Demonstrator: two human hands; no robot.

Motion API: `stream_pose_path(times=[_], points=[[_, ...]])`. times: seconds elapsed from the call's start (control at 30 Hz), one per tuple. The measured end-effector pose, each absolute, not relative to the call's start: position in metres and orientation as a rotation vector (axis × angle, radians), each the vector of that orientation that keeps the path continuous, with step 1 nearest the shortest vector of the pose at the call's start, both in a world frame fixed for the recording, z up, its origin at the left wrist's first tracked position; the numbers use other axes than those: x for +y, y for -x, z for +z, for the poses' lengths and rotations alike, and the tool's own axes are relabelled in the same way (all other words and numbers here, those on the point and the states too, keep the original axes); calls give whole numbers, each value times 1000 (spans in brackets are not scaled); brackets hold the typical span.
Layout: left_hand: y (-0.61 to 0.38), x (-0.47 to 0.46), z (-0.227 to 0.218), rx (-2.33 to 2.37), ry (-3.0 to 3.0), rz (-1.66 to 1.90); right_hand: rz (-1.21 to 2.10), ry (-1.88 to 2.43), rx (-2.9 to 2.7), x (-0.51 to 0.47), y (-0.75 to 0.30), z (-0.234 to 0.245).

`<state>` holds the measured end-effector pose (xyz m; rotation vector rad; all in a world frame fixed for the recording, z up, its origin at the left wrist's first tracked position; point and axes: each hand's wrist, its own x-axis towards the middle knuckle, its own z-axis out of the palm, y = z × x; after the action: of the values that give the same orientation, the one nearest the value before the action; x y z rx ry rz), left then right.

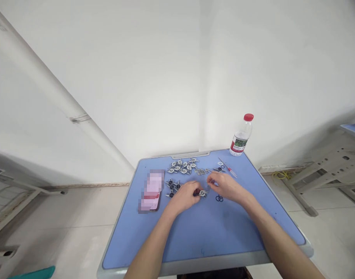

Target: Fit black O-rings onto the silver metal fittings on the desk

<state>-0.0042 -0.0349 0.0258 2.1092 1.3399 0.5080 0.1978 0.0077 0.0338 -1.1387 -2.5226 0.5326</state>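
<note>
My left hand is closed on a small silver metal fitting over the middle of the blue desk. Just to its right, my right hand has its fingers pinched together; whatever they hold is too small to make out. Several black rubber rings lie below the right hand. Beside the left hand sit several metal fittings with black rings, partly hidden by it. Farther back is a pile of silver metal fittings, with small loose metal pieces to its right.
A phone lies at the desk's left. A thin tool with a red and clear handle rests at the back right, near a small white ring. A red-capped bottle stands at the back right corner, before the wall.
</note>
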Motion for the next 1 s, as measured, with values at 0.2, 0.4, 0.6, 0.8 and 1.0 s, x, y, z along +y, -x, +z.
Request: stream_pose_path(times=[0.2,0.4,0.6,0.8,1.0], points=[[4,-37,29,1336,-2085,495,465,1545,-2492,34,-228,29],[4,-38,31,1363,-2092,468,458,1584,-2516,35,-228,24],[4,-38,31,1376,-2094,452,461,1584,-2526,34,-227,27],[4,-39,34,1332,-2148,491,476,1606,-2532,35,-229,29],[2,-39,36,1310,-2204,498,478,1492,-2473,25,-221,36]])
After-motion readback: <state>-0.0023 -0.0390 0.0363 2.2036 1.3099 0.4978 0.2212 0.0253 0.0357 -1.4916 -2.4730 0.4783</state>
